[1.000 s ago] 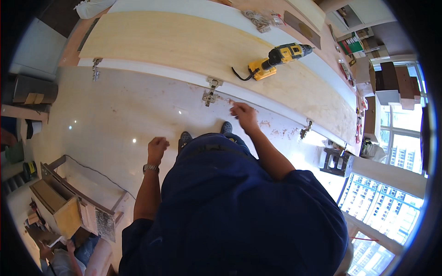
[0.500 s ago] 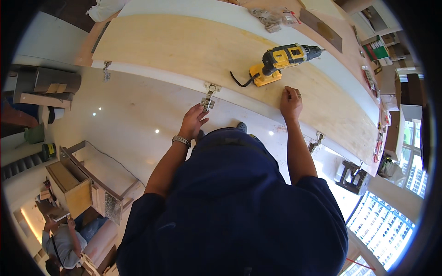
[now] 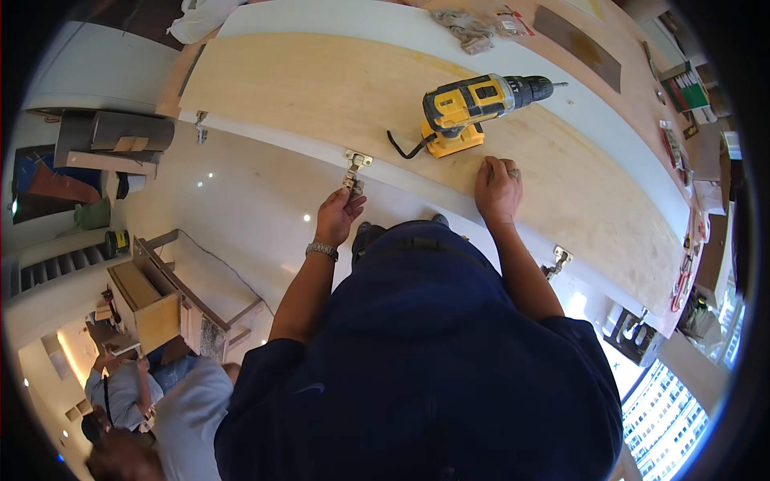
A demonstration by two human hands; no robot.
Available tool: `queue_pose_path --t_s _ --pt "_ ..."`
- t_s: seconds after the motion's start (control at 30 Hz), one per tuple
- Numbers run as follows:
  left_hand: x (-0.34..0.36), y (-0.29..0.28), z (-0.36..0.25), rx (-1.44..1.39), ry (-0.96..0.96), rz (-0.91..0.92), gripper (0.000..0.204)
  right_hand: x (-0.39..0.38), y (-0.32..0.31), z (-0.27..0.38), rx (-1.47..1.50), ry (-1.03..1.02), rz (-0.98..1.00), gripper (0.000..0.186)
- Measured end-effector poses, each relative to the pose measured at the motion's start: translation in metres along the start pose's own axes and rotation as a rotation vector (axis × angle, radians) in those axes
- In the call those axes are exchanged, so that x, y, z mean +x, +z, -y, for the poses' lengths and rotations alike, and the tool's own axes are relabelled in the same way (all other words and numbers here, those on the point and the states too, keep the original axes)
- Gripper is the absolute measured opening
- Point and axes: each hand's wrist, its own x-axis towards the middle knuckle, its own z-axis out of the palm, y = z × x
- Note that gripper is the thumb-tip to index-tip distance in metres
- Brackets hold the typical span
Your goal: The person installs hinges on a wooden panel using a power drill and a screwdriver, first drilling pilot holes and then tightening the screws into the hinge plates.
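A long wooden panel (image 3: pixel 321 88) lies before me, with several metal cabinet hinges along its near edge. My left hand (image 3: pixel 338 215) is closed on the arm of the middle hinge (image 3: pixel 358 161), its thumb and fingers pinching the part that sticks out past the edge. My right hand (image 3: pixel 498 191) rests on the panel near that edge, fingers curled together; whatever they may hold is hidden. Just beyond it stands a yellow and black cordless drill (image 3: pixel 461 112) on its battery, bit pointing right, strap hanging to the left. Another hinge (image 3: pixel 559 260) sits to the right of my right hand.
At the far side lie a crumpled plastic bag (image 3: pixel 465 30) and a dark flat strip (image 3: pixel 577 48). Small packets and tools line the right end. Lower left, two people work near a wooden drawer box (image 3: pixel 148 309). A dark tool case (image 3: pixel 632 337) is at right.
My view has shifted slightly, and the left fingers have closed on the hinge arm. The right hand stays curled on the panel. A second person has come into view at lower left.
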Motion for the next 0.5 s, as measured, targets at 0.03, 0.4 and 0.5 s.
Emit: queue_pose_path --t_s 0.03,0.4,0.5 --pt "-0.002 0.001 0.0 0.039 0.0 -0.016 0.019 0.0 0.0 0.0 0.001 -0.002 0.006 0.011" --pt "0.001 -0.002 -0.005 0.137 -0.038 0.004 0.028 0.001 -0.005 0.005 -0.007 -0.087 -0.038 0.01" --pt "-0.004 0.0 -0.01 0.17 -0.048 -0.002 0.028 -0.001 -0.004 0.007 -0.004 -0.084 -0.023 0.011"
